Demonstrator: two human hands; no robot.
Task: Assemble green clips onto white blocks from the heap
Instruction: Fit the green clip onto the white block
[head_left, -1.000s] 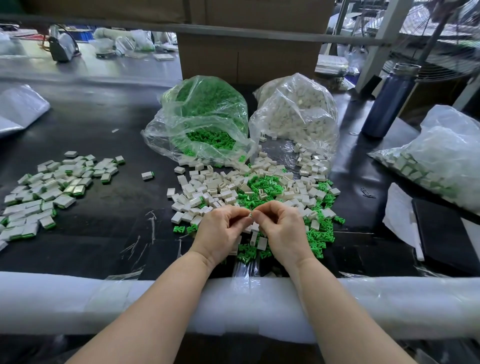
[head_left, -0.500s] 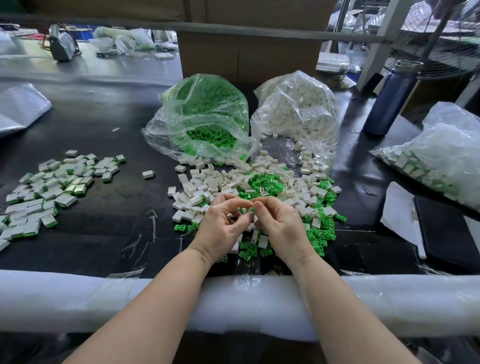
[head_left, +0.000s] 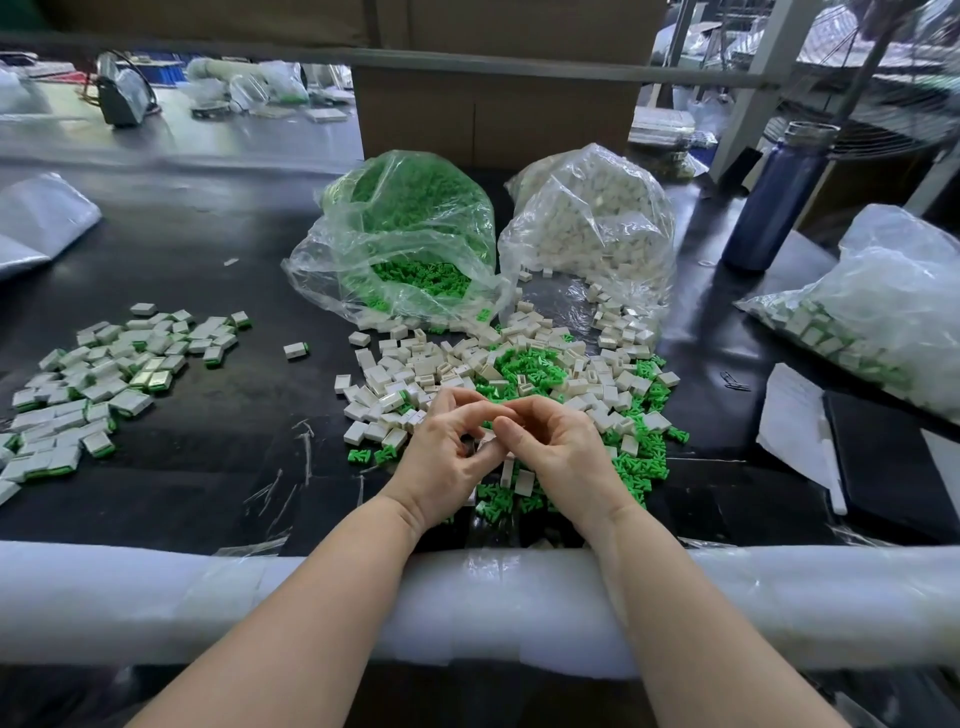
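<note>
**Two hands joined over the heap, one white piece between them**

Both my hands meet above the near edge of the mixed heap (head_left: 498, 374) of white blocks and green clips. My left hand (head_left: 447, 457) has its fingers curled, thumb and fingertips pinching a small white block (head_left: 480, 447) that shows only partly between the palms. My right hand (head_left: 558, 452) is curled too, its fingertips pressed against the left hand's at the same piece; whether a green clip sits in that pinch I cannot tell.

Beyond my fingertips lie the bag of green clips (head_left: 405, 234) and, just beside it on the right, the bag of white blocks (head_left: 592, 228), both mouths spilling toward the heap. Well to the left of my left hand sits the pile of assembled pieces (head_left: 104, 374), with a stretch of bare black tabletop (head_left: 234, 441) between. One assembled piece (head_left: 297, 351) lies apart in that stretch.

Right of my right hand, green clips run to the heap's edge, then bare surface, then white paper (head_left: 795, 421). Under both forearms runs the padded white table edge (head_left: 156, 597).
</note>
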